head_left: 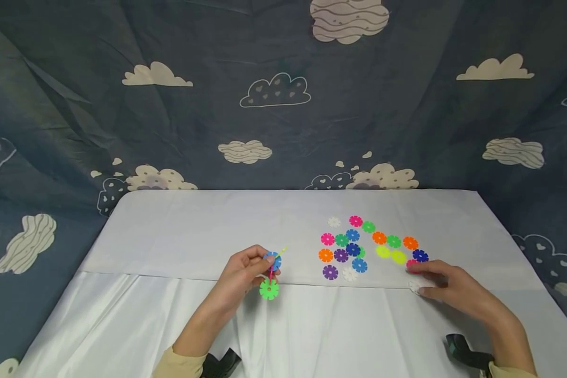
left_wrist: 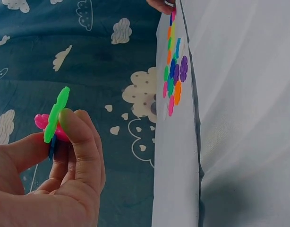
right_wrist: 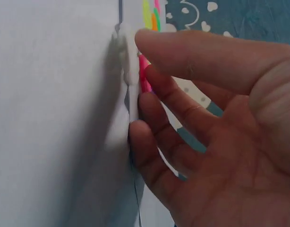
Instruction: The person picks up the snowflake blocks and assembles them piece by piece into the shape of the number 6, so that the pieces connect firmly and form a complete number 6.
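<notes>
Between thumb and fingers, my left hand (head_left: 243, 270) pinches a small cluster of joined interlocking snowflake discs, raised over the white cloth. A blue disc (head_left: 277, 261) sits at the fingertips, a green disc (head_left: 269, 290) hangs lowest, and a pink disc (left_wrist: 41, 121) links in between. An edge-on yellow disc (head_left: 283, 251) sticks out at the top. On the right, my right hand (head_left: 463, 289) reaches down to the table with thumb and fingers apart. Its thumb is right at a white disc (right_wrist: 131, 59), while the index fingertip overlaps a pink disc (head_left: 411, 266).
Several loose discs in orange, purple, green, yellow and blue, such as an orange disc (head_left: 325, 255), lie flat right of centre. White cloth (head_left: 179, 231) covers the table, with a seam across it. A dark cloud-patterned curtain (head_left: 274, 131) hangs behind.
</notes>
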Available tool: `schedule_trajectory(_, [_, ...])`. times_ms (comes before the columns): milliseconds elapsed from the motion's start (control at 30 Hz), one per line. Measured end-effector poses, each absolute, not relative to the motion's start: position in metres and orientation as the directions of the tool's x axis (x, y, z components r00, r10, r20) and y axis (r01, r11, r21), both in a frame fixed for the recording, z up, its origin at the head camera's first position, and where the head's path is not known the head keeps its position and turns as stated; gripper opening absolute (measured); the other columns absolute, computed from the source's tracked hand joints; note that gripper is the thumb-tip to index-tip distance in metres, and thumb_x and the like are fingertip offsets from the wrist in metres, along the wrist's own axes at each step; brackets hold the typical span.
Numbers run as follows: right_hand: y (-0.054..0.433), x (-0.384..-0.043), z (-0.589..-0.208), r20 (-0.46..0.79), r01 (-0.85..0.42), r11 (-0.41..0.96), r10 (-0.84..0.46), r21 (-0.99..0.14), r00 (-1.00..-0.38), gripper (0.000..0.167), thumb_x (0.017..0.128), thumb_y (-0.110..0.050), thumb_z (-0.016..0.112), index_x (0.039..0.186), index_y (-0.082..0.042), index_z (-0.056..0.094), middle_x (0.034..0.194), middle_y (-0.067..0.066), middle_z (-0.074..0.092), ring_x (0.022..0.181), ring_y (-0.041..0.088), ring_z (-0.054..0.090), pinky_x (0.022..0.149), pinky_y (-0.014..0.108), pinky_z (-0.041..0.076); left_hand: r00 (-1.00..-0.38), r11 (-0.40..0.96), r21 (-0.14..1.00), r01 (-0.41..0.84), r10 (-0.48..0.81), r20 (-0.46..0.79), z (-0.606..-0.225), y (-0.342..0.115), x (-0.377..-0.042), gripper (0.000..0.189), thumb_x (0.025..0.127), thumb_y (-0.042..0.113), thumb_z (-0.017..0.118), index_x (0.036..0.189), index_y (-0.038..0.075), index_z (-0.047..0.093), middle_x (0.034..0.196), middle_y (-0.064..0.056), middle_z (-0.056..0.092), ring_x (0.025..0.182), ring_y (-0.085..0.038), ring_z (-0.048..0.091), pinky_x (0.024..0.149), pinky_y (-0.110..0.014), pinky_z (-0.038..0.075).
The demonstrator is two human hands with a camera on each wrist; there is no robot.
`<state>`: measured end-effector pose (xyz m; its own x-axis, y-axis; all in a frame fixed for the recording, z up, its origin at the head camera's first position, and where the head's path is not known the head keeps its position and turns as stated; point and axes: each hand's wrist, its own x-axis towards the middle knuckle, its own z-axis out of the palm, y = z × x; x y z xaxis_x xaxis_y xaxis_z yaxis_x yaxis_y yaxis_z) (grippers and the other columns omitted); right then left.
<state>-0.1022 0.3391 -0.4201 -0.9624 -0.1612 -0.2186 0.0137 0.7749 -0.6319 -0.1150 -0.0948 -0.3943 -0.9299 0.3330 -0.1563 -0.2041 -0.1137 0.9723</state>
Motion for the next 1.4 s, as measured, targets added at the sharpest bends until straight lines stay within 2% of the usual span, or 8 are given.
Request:
schedule_trajectory(133, [0.345,-0.102,-0.424,-0.212,0.003,0.784,-0.165,-0.621,-0.963,0.049,0.082,-0.007,0.078,0.129,-0.004,0.063,0.126,0.022,0.057,0.113,0.041,0.052,0.093,0.060,0.045,-0.930,-0.106,0.973,-0.205,0.331,-0.160,-0.393,-0.095,-0.116,0.019,0.098,0.014,0.061,0.101,-0.003,0.057,0.083,-0.009,0.068,0.074,-0.019,0.064,0.071,-0.030,0.049])
schedule_trajectory(433, [0.346,-0.106,-0.427,-0.272,0.072,0.816,-0.106,-0.573,-0.956,0.046,0.082,-0.007,0.078,0.126,-0.002,0.064,0.119,0.021,0.058,0.102,0.033,0.055,0.088,0.053,0.052,-0.927,-0.104,0.973,-0.207,0.340,-0.161,-0.393,-0.096,-0.115,0.019,0.097,0.015,0.062,0.100,-0.003,0.057,0.084,-0.009,0.068,0.072,-0.019,0.064,0.072,-0.031,0.050])
schedule_trajectory(700, [0.337,-0.110,-0.423,-0.303,0.132,0.826,-0.049,-0.548,-0.952,0.039,0.084,-0.008,0.076,0.119,0.004,0.063,0.101,0.010,0.062,0.089,0.025,0.052,0.074,0.035,0.053,-0.927,-0.097,0.975,-0.201,0.340,-0.158,-0.395,-0.093,-0.115,0.018,0.097,0.015,0.062,0.099,-0.002,0.057,0.083,-0.010,0.067,0.071,-0.019,0.064,0.072,-0.032,0.049])
schedule_trajectory(900, [0.329,-0.109,-0.417,-0.282,0.131,0.829,-0.033,-0.544,-0.959,0.034,0.088,-0.011,0.073,0.117,0.004,0.065,0.098,0.010,0.063,0.086,0.024,0.054,0.074,0.037,0.056,-0.926,-0.116,0.972,-0.206,0.343,-0.156,-0.395,-0.092,-0.114,0.015,0.098,0.013,0.060,0.097,-0.001,0.056,0.078,-0.006,0.065,0.071,-0.019,0.063,0.073,-0.033,0.050])
schedule_trajectory(1167, [0.296,-0.106,-0.403,-0.127,0.011,0.715,-0.109,-0.699,-0.986,0.026,0.093,-0.009,0.068,0.116,0.001,0.064,0.107,0.014,0.065,0.084,0.023,0.059,0.070,0.025,0.056,-0.919,-0.151,0.960,-0.235,0.357,-0.169,-0.394,-0.089,-0.113,0.018,0.097,0.016,0.062,0.097,0.000,0.055,0.074,-0.005,0.062,0.069,-0.019,0.063,0.064,-0.027,0.051])
schedule_trajectory(1400, [0.257,-0.101,-0.391,-0.011,-0.068,0.560,-0.137,-0.826,-0.991,0.023,0.095,-0.011,0.067,0.115,0.000,0.063,0.100,0.012,0.064,0.080,0.028,0.063,0.066,0.030,0.056,-0.922,-0.080,0.975,-0.206,0.350,-0.166,-0.393,-0.091,-0.112,0.022,0.096,0.020,0.065,0.097,0.000,0.058,0.078,-0.008,0.066,0.069,-0.017,0.063,0.065,-0.027,0.049])
